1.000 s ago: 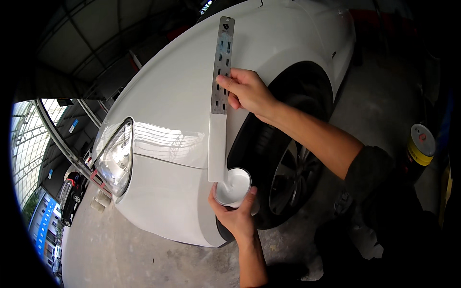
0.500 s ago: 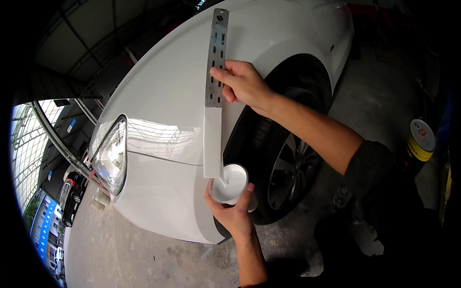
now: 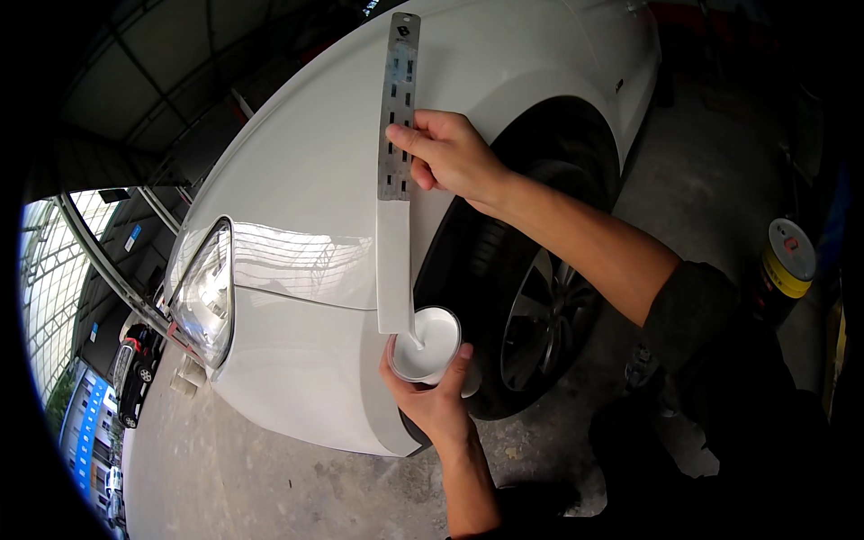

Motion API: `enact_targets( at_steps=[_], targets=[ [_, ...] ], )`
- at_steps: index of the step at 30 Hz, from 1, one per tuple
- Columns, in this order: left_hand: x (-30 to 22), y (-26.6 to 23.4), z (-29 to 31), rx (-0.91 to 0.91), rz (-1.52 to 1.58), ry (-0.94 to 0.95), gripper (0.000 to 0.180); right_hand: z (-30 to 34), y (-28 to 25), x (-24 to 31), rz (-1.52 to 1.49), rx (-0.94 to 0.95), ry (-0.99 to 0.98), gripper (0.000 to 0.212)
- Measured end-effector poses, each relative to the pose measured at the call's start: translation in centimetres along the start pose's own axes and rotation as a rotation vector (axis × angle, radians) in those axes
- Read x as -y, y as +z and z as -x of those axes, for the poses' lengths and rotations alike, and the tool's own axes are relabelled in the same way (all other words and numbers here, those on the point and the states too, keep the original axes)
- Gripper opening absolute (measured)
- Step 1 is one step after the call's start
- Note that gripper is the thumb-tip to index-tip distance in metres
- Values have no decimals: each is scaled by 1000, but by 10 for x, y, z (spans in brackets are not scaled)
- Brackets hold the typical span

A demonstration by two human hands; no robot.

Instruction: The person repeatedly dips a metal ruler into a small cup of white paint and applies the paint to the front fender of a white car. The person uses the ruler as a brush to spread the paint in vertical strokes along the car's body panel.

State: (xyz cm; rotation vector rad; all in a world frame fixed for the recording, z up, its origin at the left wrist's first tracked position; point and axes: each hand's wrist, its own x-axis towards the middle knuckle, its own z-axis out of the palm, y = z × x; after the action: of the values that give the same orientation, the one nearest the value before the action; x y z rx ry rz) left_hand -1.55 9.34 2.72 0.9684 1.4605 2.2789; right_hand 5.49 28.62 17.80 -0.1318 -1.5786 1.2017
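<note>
My right hand [image 3: 447, 155] pinches a long flat metal mixing ruler [image 3: 396, 135] with slots cut through its upper part. Its lower half is coated in white paint, and a thin white stream runs from its bottom corner into a cup of white paint [image 3: 427, 346]. My left hand [image 3: 436, 396] wraps round that cup from below, thumb on the right side. The ruler's lower end hangs over the cup's left rim; whether it touches the rim I cannot tell. Behind both is the white car [image 3: 306, 162].
The car's headlight [image 3: 205, 292] is at left, its front wheel [image 3: 544, 315] just right of the cup. A lidded can with a yellow band [image 3: 787, 261] stands at the far right. Beyond, a dark car [image 3: 132, 373] is parked on the concrete floor [image 3: 261, 477].
The ruler and both hands have shifted very slightly left in the picture. The stream at the ruler's corner looks thinner. Both grips are the same.
</note>
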Motion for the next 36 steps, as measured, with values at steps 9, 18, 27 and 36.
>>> enact_targets(
  at_steps=[9,18,27,36],
  targets=[
    [1,0,0,1,14,-13,87,0,0,-2,1,-3,1,28],
    [2,1,0,-1,-2,-7,88,-1,-2,-2,0,-3,-12,28],
    [4,0,0,15,-74,44,84,-1,-4,0,7,-11,-2,29],
    [3,0,1,12,-45,19,85,-1,-2,-1,-19,-11,15,29]
  ],
)
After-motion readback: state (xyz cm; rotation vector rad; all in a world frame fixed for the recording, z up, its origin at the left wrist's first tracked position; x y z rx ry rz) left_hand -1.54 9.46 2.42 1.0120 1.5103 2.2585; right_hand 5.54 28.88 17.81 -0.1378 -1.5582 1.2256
